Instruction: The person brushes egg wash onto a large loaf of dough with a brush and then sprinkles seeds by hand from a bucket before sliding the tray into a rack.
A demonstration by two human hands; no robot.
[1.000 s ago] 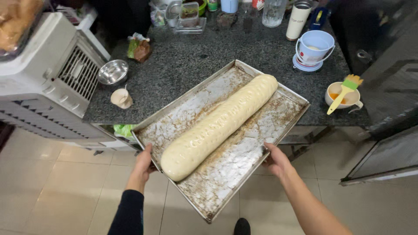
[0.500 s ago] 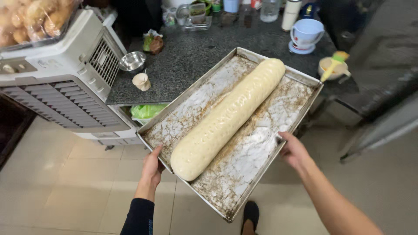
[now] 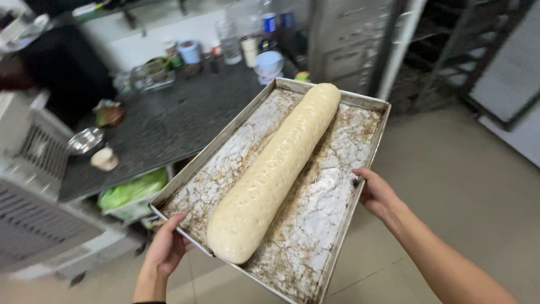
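Between two hands, one tray, one dough log.

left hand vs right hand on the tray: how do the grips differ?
The left hand holds the baking tray at its near corner, next to the end of the dough log; the right hand holds the long side rim, about midway along. The left hand sits lower in the frame, closer to the camera; the right hand is higher and further out. Both grip the metal rim, and neither touches the dough.
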